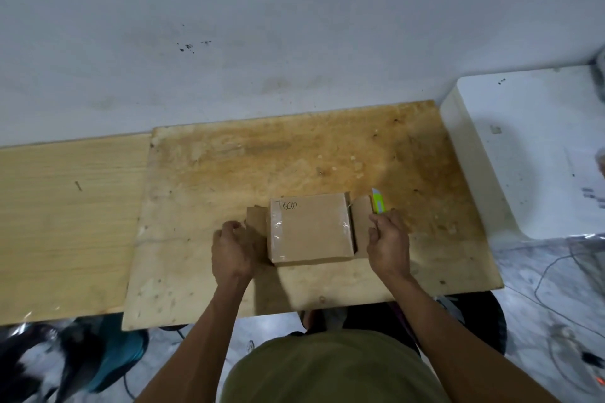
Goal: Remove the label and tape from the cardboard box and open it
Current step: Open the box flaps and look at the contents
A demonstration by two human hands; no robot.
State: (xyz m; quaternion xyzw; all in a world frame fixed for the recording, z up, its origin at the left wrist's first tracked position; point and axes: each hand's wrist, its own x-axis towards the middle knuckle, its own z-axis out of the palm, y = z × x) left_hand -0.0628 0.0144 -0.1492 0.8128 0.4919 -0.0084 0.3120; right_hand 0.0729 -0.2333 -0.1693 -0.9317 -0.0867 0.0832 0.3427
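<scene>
A small brown cardboard box [311,227] lies on a stained plywood board [294,157], with handwriting near its far left corner and clear tape [275,232] along its left and right edges. Flaps stand out from both ends. My left hand [233,250] grips the left flap [255,222]. My right hand [389,244] holds a yellow-green utility knife [378,203] pointing away from me, and rests against the right flap [361,222].
A lighter wooden panel [65,222] adjoins the board on the left. A white block [523,147] stands at the right against the grey wall. Cables [556,288] trail over the floor at right; dark and teal items [98,357] lie at lower left.
</scene>
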